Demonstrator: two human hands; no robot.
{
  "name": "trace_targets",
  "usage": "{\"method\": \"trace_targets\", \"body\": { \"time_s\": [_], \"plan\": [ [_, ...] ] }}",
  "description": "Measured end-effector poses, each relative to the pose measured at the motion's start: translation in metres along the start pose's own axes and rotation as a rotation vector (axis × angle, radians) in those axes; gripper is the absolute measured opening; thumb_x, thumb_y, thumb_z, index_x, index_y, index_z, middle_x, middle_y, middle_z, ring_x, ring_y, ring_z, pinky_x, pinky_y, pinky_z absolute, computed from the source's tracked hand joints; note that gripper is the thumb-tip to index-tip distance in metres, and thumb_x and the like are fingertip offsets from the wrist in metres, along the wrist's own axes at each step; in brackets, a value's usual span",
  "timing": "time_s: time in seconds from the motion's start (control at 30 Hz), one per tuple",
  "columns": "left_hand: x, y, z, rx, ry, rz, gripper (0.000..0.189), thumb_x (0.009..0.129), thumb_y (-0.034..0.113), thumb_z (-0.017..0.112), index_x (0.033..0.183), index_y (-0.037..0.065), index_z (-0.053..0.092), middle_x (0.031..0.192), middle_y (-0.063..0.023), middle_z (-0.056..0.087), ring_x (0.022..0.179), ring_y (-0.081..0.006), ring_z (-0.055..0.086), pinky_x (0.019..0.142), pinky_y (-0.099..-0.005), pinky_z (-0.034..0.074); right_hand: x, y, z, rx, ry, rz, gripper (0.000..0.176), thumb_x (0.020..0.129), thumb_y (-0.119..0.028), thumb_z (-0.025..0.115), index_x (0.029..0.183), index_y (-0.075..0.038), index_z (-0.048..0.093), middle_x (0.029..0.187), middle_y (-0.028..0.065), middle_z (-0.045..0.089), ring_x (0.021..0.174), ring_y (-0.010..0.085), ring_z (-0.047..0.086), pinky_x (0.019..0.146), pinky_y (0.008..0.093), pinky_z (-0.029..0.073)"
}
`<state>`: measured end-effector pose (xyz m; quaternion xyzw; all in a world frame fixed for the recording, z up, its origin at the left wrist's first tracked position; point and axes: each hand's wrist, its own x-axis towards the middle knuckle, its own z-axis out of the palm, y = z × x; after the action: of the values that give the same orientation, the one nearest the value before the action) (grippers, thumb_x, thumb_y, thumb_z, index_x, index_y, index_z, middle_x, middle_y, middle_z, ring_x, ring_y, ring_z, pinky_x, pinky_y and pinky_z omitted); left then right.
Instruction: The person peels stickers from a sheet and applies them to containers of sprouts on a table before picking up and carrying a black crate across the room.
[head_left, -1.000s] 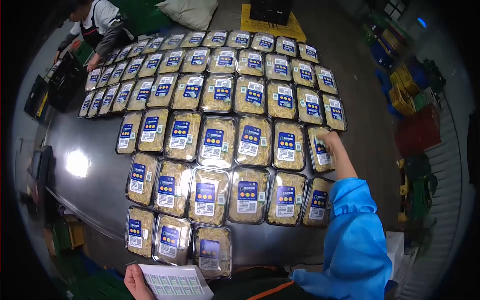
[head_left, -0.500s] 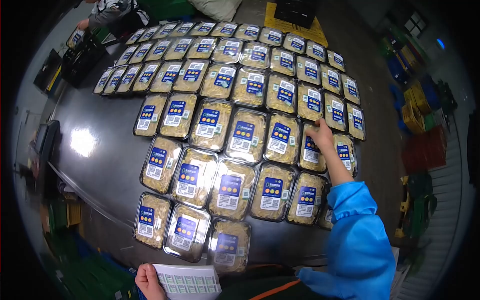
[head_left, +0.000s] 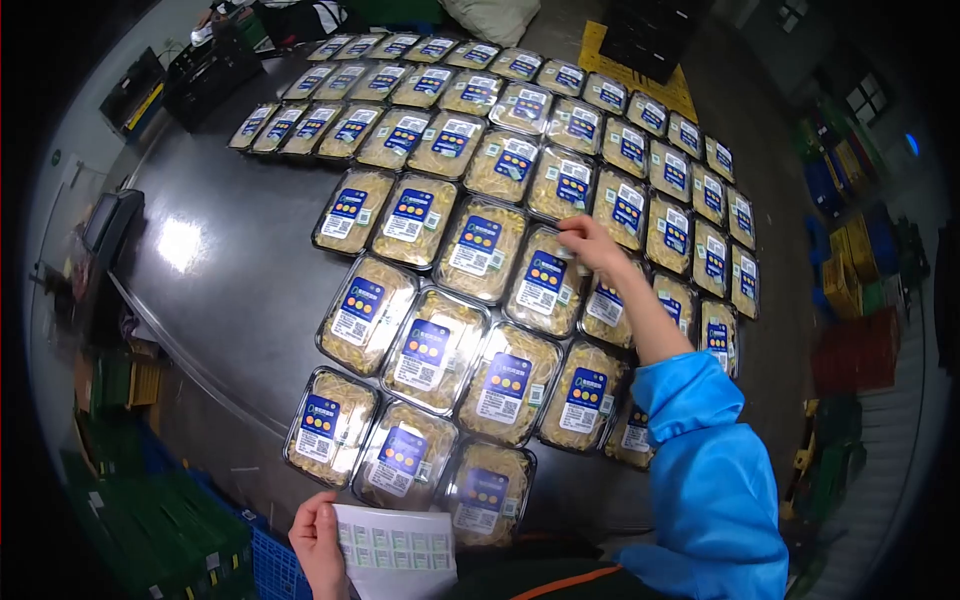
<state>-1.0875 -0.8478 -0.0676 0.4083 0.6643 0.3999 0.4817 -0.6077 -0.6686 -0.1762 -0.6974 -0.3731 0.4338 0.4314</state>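
In the head view my left hand grips a white sheet of small printed stickers by its left edge, low in the picture. My right hand, in a blue sleeve, reaches over rows of clear packs. Its thumb and fingers come together at the upper right edge of one sealed pack of pale sprouts; anything between the fingertips is hidden. That pack has a blue and white label. Under my right wrist lies a neighbouring pack, partly covered. Many packs carry a small greenish square sticker.
Further labelled packs cover much of the dark metal table. Black crates stand at its far left end, and a yellow pallet lies beyond the far edge. Green crates are on the floor at lower left.
My right hand has moved left along the row to another pack. The camera view has shifted, so the packs appear further right. My left hand still holds the sticker sheet.
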Motion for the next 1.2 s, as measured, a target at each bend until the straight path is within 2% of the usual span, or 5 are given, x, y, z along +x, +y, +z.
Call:
{"method": "trace_targets", "body": {
  "time_s": [0.23,0.47,0.67,0.87,1.2],
  "plan": [
    [0.001,0.008,0.005,0.047,-0.063,-0.041,0.017,0.086,0.011,0.056,0.098,-0.001,0.058,0.07,0.0035,0.052,0.061,-0.0013,0.043,0.055,-0.0153,0.032,0.005,-0.015,0.046,-0.91,0.153,-0.032,0.029,0.067,-0.014,0.065,0.094,-0.01,0.053,0.106,0.0139,0.049,0.103,0.0307,0.048,0.083,0.0403,0.042],
    [0.016,0.009,0.001,-0.041,-0.093,-0.082,0.016,0.086,0.012,0.057,0.095,-0.001,0.057,0.068,0.0031,0.052,0.059,-0.0008,0.042,0.053,-0.0151,0.031,0.093,-0.036,0.114,0.043,-0.014,-0.018,0.041,0.064,0.008,0.06,0.103,-0.003,0.055,0.09,0.0023,0.055,0.08,0.0143,0.053,0.069,0.0254,0.045],
    [0.015,0.023,0.0,-0.132,-0.073,-0.085,0.014,0.086,0.01,0.055,0.094,-0.001,0.055,0.066,0.0035,0.052,0.057,-0.0003,0.042,0.053,-0.0143,0.031,0.076,-0.016,0.132,-0.935,0.588,-0.714,0.031,0.068,0.008,0.051,0.096,-0.005,0.058,0.093,0.0097,0.059,0.082,0.0194,0.057,0.072,0.0299,0.046],
    [0.023,0.016,0.019,-0.198,-0.099,0.082,0.016,0.088,0.008,0.052,0.1,-0.001,0.054,0.087,-0.0039,0.06,0.076,-0.0045,0.054,0.067,-0.0169,0.042,-0.161,-0.087,0.128,0.394,-0.805,0.011,0.037,0.084,-0.011,0.058,0.117,0.0,0.045,0.107,0.0077,0.055,0.1,0.0143,0.052,0.083,0.03,0.045],
    [-0.025,0.033,0.032,-0.359,-0.377,0.126,0.013,0.083,0.0,0.056,0.096,-0.001,0.053,0.085,-0.006,0.061,0.082,-0.0087,0.059,0.07,-0.0199,0.047,-0.301,-0.079,0.117,0.287,-0.392,-0.13,0.012,0.084,0.0,0.055,0.095,0.002,0.054,0.085,0.0044,0.06,0.077,0.0055,0.055,0.066,0.0186,0.044]
  ]
}}
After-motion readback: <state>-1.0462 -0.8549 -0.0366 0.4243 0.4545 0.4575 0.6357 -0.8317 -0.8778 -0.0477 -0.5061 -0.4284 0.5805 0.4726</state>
